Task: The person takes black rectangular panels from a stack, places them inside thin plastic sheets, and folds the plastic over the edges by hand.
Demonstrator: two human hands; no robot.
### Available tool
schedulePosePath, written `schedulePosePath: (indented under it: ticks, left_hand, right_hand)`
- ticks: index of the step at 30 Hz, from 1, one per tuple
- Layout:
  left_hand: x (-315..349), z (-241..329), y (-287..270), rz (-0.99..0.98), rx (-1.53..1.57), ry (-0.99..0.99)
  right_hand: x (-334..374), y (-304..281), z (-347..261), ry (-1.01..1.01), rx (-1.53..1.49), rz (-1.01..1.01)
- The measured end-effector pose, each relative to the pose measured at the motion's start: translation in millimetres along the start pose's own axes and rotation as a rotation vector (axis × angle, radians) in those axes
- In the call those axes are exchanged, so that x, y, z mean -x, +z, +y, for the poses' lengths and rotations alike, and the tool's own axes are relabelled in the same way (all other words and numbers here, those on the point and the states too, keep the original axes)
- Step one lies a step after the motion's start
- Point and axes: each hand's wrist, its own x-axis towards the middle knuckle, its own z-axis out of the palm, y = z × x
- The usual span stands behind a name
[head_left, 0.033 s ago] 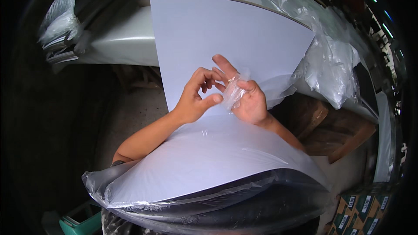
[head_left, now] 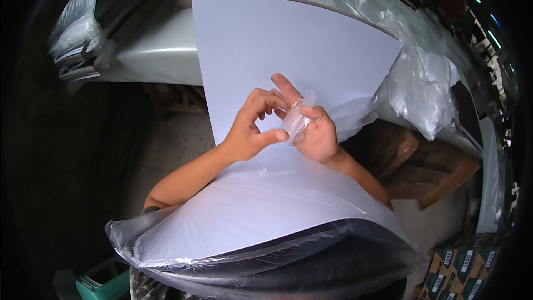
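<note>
A crumpled wad of clear plastic film (head_left: 298,120) sits between my two hands, above the middle of the view. My right hand (head_left: 319,136) grips it, thumb bent over it and one finger stretched out past it. On the other side, my left hand (head_left: 250,125) is curled, with its thumb tip and fingertips on the film; part of its fingers is hidden. Below them, a large clear plastic bag (head_left: 125,239) around a white sheet (head_left: 261,200) bulges toward me, its near side dark. Whether the wad belongs to this bag cannot be made out.
Beyond my hands lies a big white board (head_left: 288,39) on a stack. Loose clear plastic (head_left: 422,89) drapes to its right, above a brown wooden piece (head_left: 438,161). A pale wrapped stack (head_left: 155,50) is at the left. A teal plastic stool-like thing (head_left: 102,289) and several printed boxes (head_left: 461,269) are low down.
Both hands have shifted slightly, the right one a little to the left. The left thumb has moved a bit farther over the plastic wad. The bag's near edge has dipped slightly.
</note>
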Motion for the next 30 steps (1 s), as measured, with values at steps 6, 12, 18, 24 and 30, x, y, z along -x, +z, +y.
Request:
schedulePosePath:
  ticks: [6,12,18,24,30]
  left_hand:
    - [-3,7,1,0.211,0.324,-0.273]
    - [2,14,8,0.208,0.251,-0.301]
    - [7,16,3,0.245,0.131,-0.252]
    - [8,8,-2,0.148,-0.134,-0.187]
    - [-1,14,-20,0.102,0.827,-0.561]
  right_hand:
    - [9,-4,8,-0.128,0.258,0.371]
    - [15,-24,11,-0.053,0.254,0.465]
    - [19,-18,18,-0.079,0.220,0.476]
    - [15,5,6,-0.021,0.026,0.436]
    - [24,-22,-11,-0.081,0.139,-0.157]
